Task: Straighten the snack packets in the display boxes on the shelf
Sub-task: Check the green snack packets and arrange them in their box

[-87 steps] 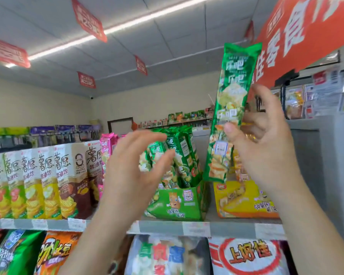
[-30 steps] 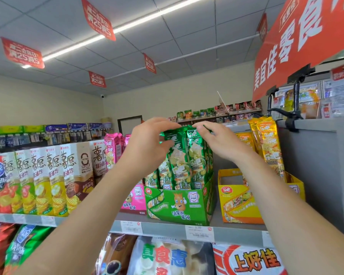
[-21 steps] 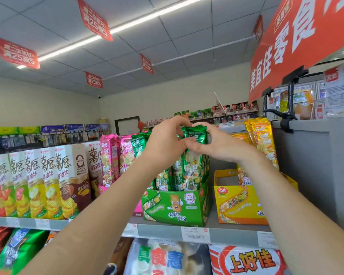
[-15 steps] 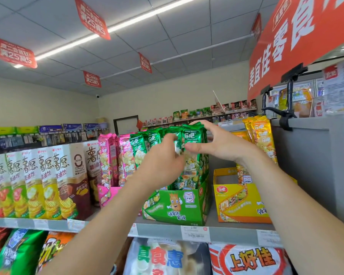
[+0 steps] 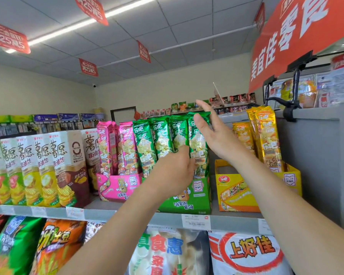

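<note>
Several green snack packets stand upright side by side in a green display box on the shelf. My left hand presses against the lower fronts of the middle packets, one finger pointing up. My right hand is open with straight fingers, its palm beside the rightmost green packet near its top. Left of this, pink packets stand in a pink box. To the right, yellow packets lean in a yellow box.
Tall potato-chip cartons fill the shelf to the left. Large snack bags hang below the shelf edge. A grey cabinet closes the right side, with a black clamp and a red banner above.
The green packet my right hand held aloft now stands in the green box. Both hands let go of the packet tops; the left dropped lower and the right opened beside the row.
</note>
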The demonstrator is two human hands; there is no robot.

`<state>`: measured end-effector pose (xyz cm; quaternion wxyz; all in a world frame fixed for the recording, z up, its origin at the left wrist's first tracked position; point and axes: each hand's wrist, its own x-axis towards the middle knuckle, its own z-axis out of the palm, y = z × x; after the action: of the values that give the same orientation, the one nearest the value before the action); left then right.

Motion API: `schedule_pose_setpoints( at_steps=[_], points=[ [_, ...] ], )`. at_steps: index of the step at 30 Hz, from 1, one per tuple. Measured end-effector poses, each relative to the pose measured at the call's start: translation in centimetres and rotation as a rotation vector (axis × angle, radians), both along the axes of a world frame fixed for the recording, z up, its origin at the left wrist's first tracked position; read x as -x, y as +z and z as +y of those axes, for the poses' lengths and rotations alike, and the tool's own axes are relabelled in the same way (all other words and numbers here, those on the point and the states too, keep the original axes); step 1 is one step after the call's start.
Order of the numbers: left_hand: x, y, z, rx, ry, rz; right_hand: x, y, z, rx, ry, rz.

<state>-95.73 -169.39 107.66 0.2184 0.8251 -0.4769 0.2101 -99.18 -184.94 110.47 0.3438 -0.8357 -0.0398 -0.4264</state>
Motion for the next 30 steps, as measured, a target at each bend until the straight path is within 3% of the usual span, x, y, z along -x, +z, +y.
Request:
schedule_pose_setpoints(
  at_steps=[4, 7, 10, 14, 16, 19, 22, 27, 30],
  points=[
    [0.1, 0.1, -0.4, -0.056, 0.062, -0.045, 0.6, -0.3, 0.5, 0.088, -0.147, -0.179],
    [0.7, 0.1, -0.4, -0.099, 0.175, -0.274, 1.7, -0.1, 1.3, 0.321, -0.311, -0.308],
    [1.3, 0.6, 0.5, -0.045, 0.246, -0.373, 2.4, 0.0, 1.8, 0.465, -0.407, -0.228],
    [0.8, 3.2, 2.5, 0.293, 0.129, -0.546, 3.1, -0.7, 1.9, 0.490, -0.458, -0.156],
    [-0.4, 4.9, 3.1, 0.271, 0.219, -0.604, 3.4, -1.0, 2.1, 0.512, -0.481, -0.171],
    [-2.4, 6.2, 3.7, 0.071, 0.378, -0.527, 3.9, -1.1, 2.7, 0.555, -0.494, -0.202],
    [-3.7, 5.9, 4.1, -0.016, 0.319, -0.499, 4.1, -1.2, 3.3, 0.594, -0.506, -0.206],
    [-4.0, 6.7, 4.6, 0.079, 0.056, -0.465, 4.4, -2.4, 4.6, 0.507, -0.461, -0.472],
    [-3.6, 7.9, 5.0, 0.274, -0.090, -0.296, 4.5, -4.1, 5.8, 0.481, -0.372, -0.440]
  ],
)
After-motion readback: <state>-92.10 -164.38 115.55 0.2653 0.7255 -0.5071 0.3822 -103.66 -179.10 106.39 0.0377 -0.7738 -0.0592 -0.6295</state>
